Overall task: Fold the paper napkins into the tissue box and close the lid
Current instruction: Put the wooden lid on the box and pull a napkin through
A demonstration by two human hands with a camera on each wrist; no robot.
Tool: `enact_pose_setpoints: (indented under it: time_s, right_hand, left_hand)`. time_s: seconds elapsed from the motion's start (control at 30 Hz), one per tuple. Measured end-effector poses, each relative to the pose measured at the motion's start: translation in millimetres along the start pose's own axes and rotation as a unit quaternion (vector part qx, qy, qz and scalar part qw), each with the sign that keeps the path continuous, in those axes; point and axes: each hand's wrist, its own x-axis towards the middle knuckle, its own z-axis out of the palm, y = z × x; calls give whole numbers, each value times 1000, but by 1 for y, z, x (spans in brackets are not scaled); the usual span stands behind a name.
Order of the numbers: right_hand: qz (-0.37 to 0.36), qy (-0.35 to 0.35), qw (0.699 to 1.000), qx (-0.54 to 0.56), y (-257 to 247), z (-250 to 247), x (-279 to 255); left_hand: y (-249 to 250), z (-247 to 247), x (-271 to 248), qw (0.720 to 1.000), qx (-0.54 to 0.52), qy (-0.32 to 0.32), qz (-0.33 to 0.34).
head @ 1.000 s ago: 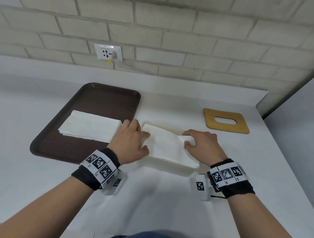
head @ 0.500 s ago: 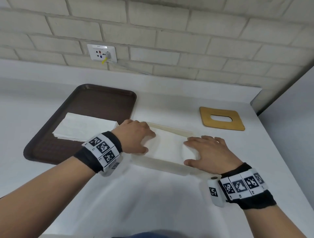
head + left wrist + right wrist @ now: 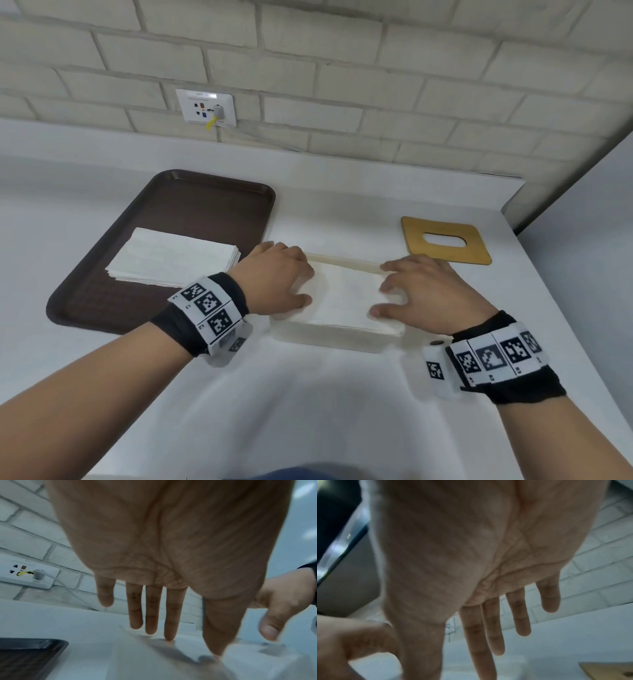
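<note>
Head view: folded paper napkin (image 3: pixel 346 301) lies on top of the open tissue box (image 3: pixel 337 339), mid-counter, w/ both hands flat on it. Left hand (image 3: pixel 274 277) covers the napkin's left end, right hand (image 3: pixel 424 294) the right end; fingers straight and spread, nothing gripped, just pressing down. Left wrist view shows the same: fingers (image 3: pixel 152 609) extended, tips down toward the white paper. Right wrist view too: fingers (image 3: pixel 493 626) straight, no pinch.

Looks like the packing step, i.e. patting this napkin level into the box. More to go, I'd say: a stack of napkins (image 3: pixel 173 257) sits on the brown tray (image 3: pixel 202 202) just left of the box. Wooden lid (image 3: pixel 445 244) w/ its slot lies on the counter (image 3: pixel 308 394) right of and behind the box, apart from it.

Next probably: lift the left hand off, reach to the tray for another napkin, fold it and lay it in. Lid goes on last, lined up square w/ the box rim.
</note>
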Motion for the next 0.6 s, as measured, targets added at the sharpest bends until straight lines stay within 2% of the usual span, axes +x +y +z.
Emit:
enact_pose_setpoints:
  time_s: [0.07,0.1,0.23,0.3,0.4,0.5,0.6]
  right_hand:
    - [-27,59,998,16,-11,-5,5]
    - [-34,66,997,30,-17,-5,8]
    - [-48,-7,997,59,-23,5,17]
    - [-60,-34,996,54,-22,9,18]
    - [-72,-47,996,27,-20,11,17]
    - [-82,-55,995,5,-20,11,17]
    - [-84,-72,994,5,-17,11,15]
  left_hand:
    - [1,-3,4,1000,-10,12,9]
    - [1,-3,6,1000,-6,8,11]
    - [0,0,10,999,13,-20,30]
    - [-1,0,8,997,0,-13,72]
    - [0,-1,7,993,-19,-21,118]
    - [-2,-1,10,991,-20,-65,112]
    - [-4,0,13,990,-13,-77,120]
